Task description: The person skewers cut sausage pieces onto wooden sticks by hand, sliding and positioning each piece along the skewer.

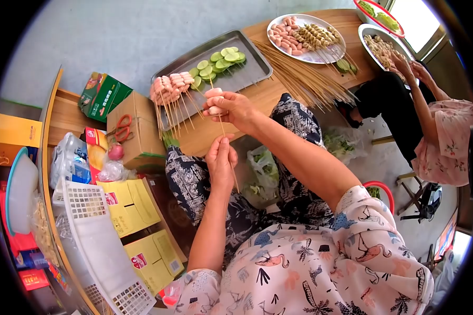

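Note:
My left hand (222,160) is closed on the lower part of a thin wooden skewer (235,176). Higher up, my right hand (234,109) pinches a pink sausage (214,93) on the same skewer, with another pink piece just below it. The skewer's tip sticks out above. Behind my hands, a grey metal tray (169,68) holds skewered pink sausages (165,88) at its left end and green round slices (225,60) on the right. Loose bare skewers (305,71) lie fanned out to the right of the tray.
A white plate (323,26) of sausages and filled skewers stands at the back. At the right, a seated person (441,136) reaches into a bowl (370,32). Left are a cardboard box (136,123) with red scissors (122,128) and a white basket (92,236).

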